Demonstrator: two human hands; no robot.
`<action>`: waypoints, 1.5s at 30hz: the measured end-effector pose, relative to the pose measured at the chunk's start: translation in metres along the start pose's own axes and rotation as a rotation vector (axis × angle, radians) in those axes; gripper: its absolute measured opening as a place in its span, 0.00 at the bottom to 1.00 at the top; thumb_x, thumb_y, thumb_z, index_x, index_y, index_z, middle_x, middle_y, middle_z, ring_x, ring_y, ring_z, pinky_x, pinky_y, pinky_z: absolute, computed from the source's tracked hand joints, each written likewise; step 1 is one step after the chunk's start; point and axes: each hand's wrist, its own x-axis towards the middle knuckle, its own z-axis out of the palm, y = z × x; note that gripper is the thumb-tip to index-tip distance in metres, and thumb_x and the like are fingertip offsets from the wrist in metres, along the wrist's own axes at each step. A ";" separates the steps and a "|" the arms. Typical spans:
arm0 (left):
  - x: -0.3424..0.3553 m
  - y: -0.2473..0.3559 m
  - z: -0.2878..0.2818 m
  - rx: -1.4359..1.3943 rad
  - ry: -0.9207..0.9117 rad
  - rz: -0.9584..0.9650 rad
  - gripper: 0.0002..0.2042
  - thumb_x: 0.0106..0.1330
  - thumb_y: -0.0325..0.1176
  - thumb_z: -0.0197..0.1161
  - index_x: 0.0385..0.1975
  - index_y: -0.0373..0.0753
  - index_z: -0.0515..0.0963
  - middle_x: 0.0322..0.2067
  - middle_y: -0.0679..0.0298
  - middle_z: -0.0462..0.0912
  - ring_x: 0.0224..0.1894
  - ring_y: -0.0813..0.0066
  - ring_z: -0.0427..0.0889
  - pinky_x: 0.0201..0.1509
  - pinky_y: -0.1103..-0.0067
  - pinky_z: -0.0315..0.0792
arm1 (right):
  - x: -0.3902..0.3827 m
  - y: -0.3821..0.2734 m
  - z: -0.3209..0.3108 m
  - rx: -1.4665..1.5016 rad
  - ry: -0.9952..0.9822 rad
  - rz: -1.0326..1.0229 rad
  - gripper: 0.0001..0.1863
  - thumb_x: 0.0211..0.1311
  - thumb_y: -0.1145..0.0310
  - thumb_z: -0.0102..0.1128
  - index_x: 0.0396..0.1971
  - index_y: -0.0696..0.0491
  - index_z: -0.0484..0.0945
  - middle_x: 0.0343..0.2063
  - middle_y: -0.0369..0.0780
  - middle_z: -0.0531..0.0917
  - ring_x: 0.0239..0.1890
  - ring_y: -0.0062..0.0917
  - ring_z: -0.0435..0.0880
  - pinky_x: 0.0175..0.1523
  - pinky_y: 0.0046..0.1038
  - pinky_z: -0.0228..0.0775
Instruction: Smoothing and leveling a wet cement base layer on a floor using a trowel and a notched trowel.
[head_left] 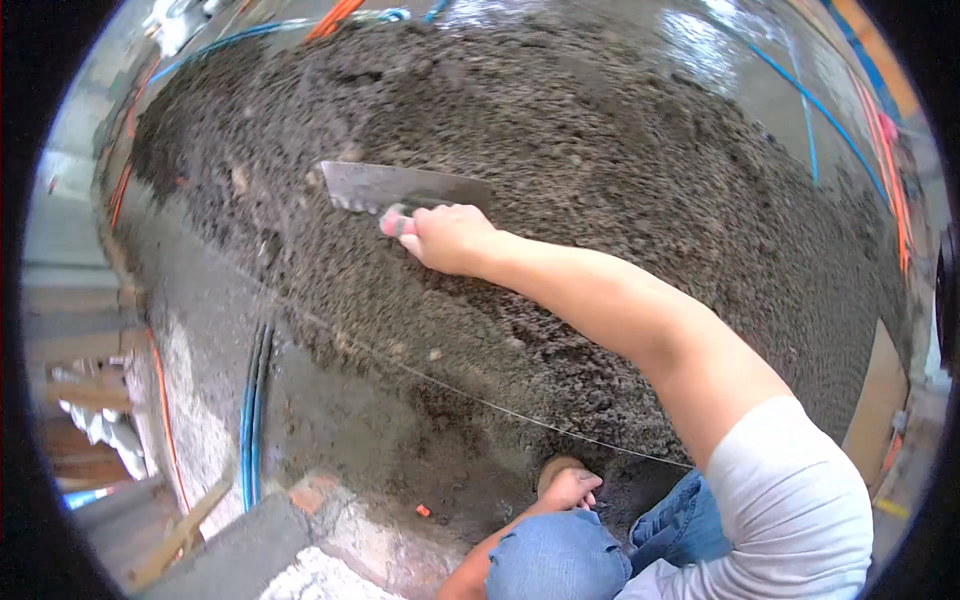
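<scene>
Gripping the pink handle (392,222) of a trowel (410,186), the right hand (450,238) has its fingers curled tight, with the arm stretched well forward. The trowel's long metal blade lies over the far part of a broad spread of crumbly grey-brown mix (600,150); whether it touches the surface, I cannot tell. Close to the body, the left hand (573,488) is at a tan, rounded object (560,470), fingers bent; how firmly it holds this, if at all, is unclear. Beside that hand is a denim-covered knee (555,560). A thin pale string (480,402) crosses the near side of the mix on a slant. Farther left, dark blue pipes (255,420) run side by side over smooth grey ground (330,410), and a small orange piece (423,510) lies nearer the person. Another blue line (800,90) curves along the upper right.
</scene>
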 end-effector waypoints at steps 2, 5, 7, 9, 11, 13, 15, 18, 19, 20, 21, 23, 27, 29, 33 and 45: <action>-0.001 0.000 0.000 -0.067 0.028 -0.005 0.14 0.66 0.41 0.57 0.42 0.40 0.81 0.22 0.63 0.82 0.18 0.73 0.80 0.18 0.78 0.72 | 0.011 0.019 -0.005 0.048 0.043 0.028 0.23 0.64 0.50 0.47 0.35 0.57 0.77 0.34 0.50 0.83 0.41 0.44 0.81 0.48 0.42 0.72; 0.007 -0.011 -0.001 -0.088 0.017 0.027 0.14 0.66 0.42 0.57 0.41 0.38 0.81 0.22 0.62 0.82 0.18 0.73 0.80 0.18 0.78 0.72 | 0.016 0.040 -0.029 0.056 0.097 0.135 0.23 0.62 0.49 0.48 0.36 0.56 0.78 0.36 0.49 0.83 0.43 0.44 0.81 0.50 0.42 0.71; 0.009 -0.010 -0.001 -0.083 0.017 -0.022 0.15 0.66 0.42 0.57 0.40 0.37 0.81 0.22 0.61 0.81 0.18 0.73 0.80 0.18 0.78 0.72 | 0.019 0.069 -0.044 0.002 0.145 0.188 0.23 0.62 0.50 0.48 0.37 0.56 0.79 0.37 0.50 0.83 0.44 0.44 0.81 0.50 0.42 0.71; 0.014 -0.015 -0.003 -0.070 0.007 -0.084 0.15 0.66 0.42 0.57 0.34 0.34 0.80 0.23 0.60 0.81 0.18 0.72 0.80 0.18 0.78 0.72 | 0.016 0.098 -0.070 0.017 0.208 0.329 0.24 0.62 0.50 0.46 0.41 0.55 0.79 0.40 0.49 0.82 0.46 0.43 0.81 0.53 0.40 0.71; 0.012 -0.009 -0.005 -0.072 0.002 -0.093 0.16 0.66 0.42 0.57 0.32 0.34 0.79 0.22 0.60 0.81 0.18 0.72 0.80 0.17 0.78 0.71 | 0.011 0.122 -0.095 0.037 0.255 0.431 0.26 0.62 0.49 0.44 0.44 0.54 0.79 0.44 0.48 0.81 0.49 0.42 0.79 0.56 0.39 0.69; 0.004 -0.004 -0.004 -0.128 0.011 -0.095 0.16 0.66 0.42 0.57 0.29 0.33 0.78 0.21 0.60 0.79 0.18 0.72 0.80 0.17 0.78 0.71 | 0.006 0.149 -0.111 0.007 0.298 0.574 0.24 0.62 0.51 0.43 0.46 0.52 0.79 0.47 0.47 0.80 0.52 0.40 0.78 0.57 0.37 0.68; -0.001 0.001 -0.004 -0.113 0.023 -0.090 0.15 0.66 0.41 0.57 0.29 0.33 0.78 0.21 0.60 0.79 0.18 0.72 0.80 0.17 0.79 0.71 | -0.010 0.193 -0.133 0.073 0.408 0.676 0.26 0.63 0.49 0.43 0.45 0.55 0.78 0.47 0.49 0.80 0.52 0.41 0.78 0.57 0.39 0.68; -0.006 0.005 0.001 -0.146 0.054 -0.092 0.15 0.67 0.40 0.57 0.30 0.33 0.79 0.21 0.60 0.79 0.17 0.72 0.79 0.16 0.79 0.71 | -0.059 0.215 -0.164 -0.030 0.361 0.773 0.26 0.62 0.51 0.41 0.49 0.53 0.77 0.51 0.47 0.78 0.56 0.40 0.75 0.60 0.37 0.65; -0.005 0.004 0.000 -0.146 0.056 -0.081 0.14 0.67 0.40 0.57 0.30 0.33 0.79 0.21 0.60 0.79 0.17 0.72 0.79 0.17 0.79 0.71 | -0.075 0.226 -0.169 -0.028 0.370 0.798 0.27 0.63 0.50 0.41 0.50 0.54 0.76 0.51 0.48 0.77 0.56 0.40 0.75 0.60 0.38 0.65; -0.004 0.003 -0.001 -0.146 0.058 -0.069 0.14 0.67 0.40 0.57 0.30 0.33 0.79 0.21 0.60 0.79 0.17 0.72 0.79 0.17 0.79 0.71 | -0.089 0.241 -0.170 -0.025 0.389 0.848 0.27 0.62 0.50 0.41 0.50 0.55 0.76 0.52 0.49 0.77 0.55 0.40 0.76 0.60 0.38 0.66; 0.001 0.002 -0.003 -0.145 0.022 -0.107 0.14 0.67 0.39 0.57 0.30 0.33 0.79 0.22 0.60 0.79 0.16 0.72 0.79 0.17 0.78 0.71 | -0.107 0.254 -0.174 -0.060 0.393 0.840 0.28 0.62 0.49 0.41 0.49 0.55 0.76 0.52 0.49 0.77 0.55 0.41 0.75 0.59 0.39 0.66; 0.002 0.003 -0.007 -0.154 0.008 -0.141 0.14 0.67 0.39 0.57 0.30 0.34 0.79 0.22 0.59 0.80 0.16 0.72 0.79 0.17 0.78 0.71 | -0.141 0.273 -0.180 -0.066 0.440 0.888 0.27 0.63 0.51 0.41 0.48 0.56 0.76 0.49 0.50 0.78 0.53 0.42 0.77 0.58 0.41 0.67; -0.014 0.023 0.006 -0.074 0.076 -0.032 0.14 0.67 0.40 0.57 0.28 0.35 0.78 0.21 0.60 0.80 0.16 0.72 0.78 0.17 0.79 0.70 | -0.186 0.265 -0.155 -0.465 0.349 0.528 0.23 0.65 0.54 0.42 0.38 0.59 0.78 0.36 0.53 0.82 0.40 0.45 0.82 0.50 0.45 0.72; -0.008 0.013 0.004 -0.086 0.082 -0.039 0.14 0.66 0.40 0.58 0.27 0.35 0.79 0.21 0.61 0.80 0.16 0.73 0.78 0.17 0.79 0.69 | -0.187 0.203 -0.127 0.049 0.485 0.424 0.21 0.63 0.51 0.47 0.34 0.55 0.76 0.32 0.49 0.82 0.39 0.41 0.82 0.49 0.43 0.71; -0.005 0.014 0.007 -0.062 0.151 -0.138 0.13 0.65 0.40 0.59 0.26 0.35 0.79 0.19 0.62 0.80 0.16 0.75 0.77 0.17 0.81 0.68 | -0.154 0.167 -0.114 -0.048 0.117 0.297 0.21 0.63 0.51 0.46 0.39 0.55 0.77 0.34 0.48 0.82 0.40 0.42 0.82 0.50 0.41 0.72; -0.015 0.023 0.022 -0.101 0.289 -0.133 0.11 0.65 0.36 0.60 0.29 0.34 0.79 0.18 0.61 0.79 0.15 0.72 0.78 0.15 0.80 0.71 | -0.229 0.298 -0.184 0.045 0.375 0.756 0.26 0.61 0.48 0.48 0.46 0.54 0.78 0.47 0.49 0.80 0.52 0.42 0.78 0.57 0.39 0.68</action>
